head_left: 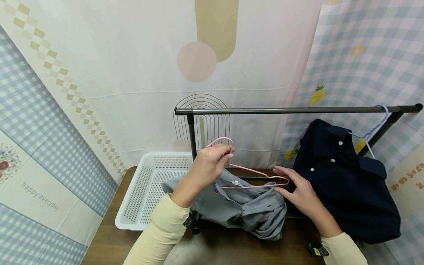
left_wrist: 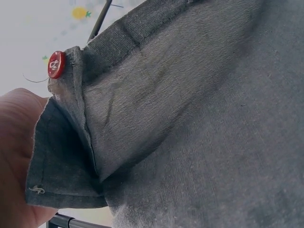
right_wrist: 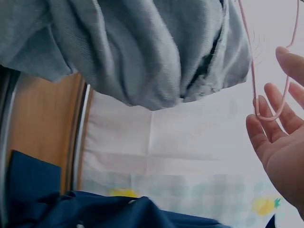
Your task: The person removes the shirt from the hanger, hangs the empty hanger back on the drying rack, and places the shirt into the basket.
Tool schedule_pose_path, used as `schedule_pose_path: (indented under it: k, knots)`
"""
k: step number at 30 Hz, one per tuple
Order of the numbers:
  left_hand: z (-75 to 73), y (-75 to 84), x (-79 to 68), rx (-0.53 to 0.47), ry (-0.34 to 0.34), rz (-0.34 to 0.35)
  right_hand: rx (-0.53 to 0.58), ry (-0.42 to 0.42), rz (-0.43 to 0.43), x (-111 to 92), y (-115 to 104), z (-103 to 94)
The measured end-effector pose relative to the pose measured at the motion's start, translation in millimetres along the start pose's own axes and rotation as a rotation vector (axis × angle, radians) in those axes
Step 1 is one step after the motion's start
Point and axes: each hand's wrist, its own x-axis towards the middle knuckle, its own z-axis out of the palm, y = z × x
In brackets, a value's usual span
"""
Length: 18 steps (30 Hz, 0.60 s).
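Note:
In the head view my left hand (head_left: 210,163) pinches a pink hanger (head_left: 250,169) at the neck, just below its hook. A grey shirt (head_left: 238,206) hangs from the hanger's left side, beneath that hand; its red button (left_wrist: 56,64) and collar show close up in the left wrist view. The hanger's right arm sticks out bare from the shirt. Around that bare end my right hand (head_left: 299,189) is spread, thumb on one side and loosely bent fingers (right_wrist: 280,111) on the other, at or touching the wire.
A black rail (head_left: 281,110) runs across behind the hands. On its right end a navy shirt (head_left: 341,191) hangs from a blue hanger (head_left: 377,127). To the left, a white plastic basket (head_left: 132,206) stands on the brown wooden table (head_left: 106,235).

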Motion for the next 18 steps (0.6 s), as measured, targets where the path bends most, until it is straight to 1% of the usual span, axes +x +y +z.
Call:
schedule_pose_path:
  k: [4, 7, 10, 13, 18]
  knots:
    - [0.3, 1.2, 0.3, 0.008, -0.005, 0.003, -0.079, -0.029, -0.053, 7, -7, -2.8]
    - [0.6, 1.8, 0.3, 0.011, -0.002, 0.008, -0.134, -0.057, -0.078, 11, -11, -3.6]
    - [1.0, 2.3, 0.5, 0.017, 0.001, 0.017, -0.141, -0.104, -0.092, 15, -14, -3.9]
    - [1.9, 2.6, 0.5, 0.022, 0.003, 0.023, -0.127, -0.155, -0.103, 19, -17, -3.9]
    - [3.5, 3.7, 0.4, 0.036, -0.012, 0.029, -0.135, -0.235, -0.111, 27, -18, -4.4]
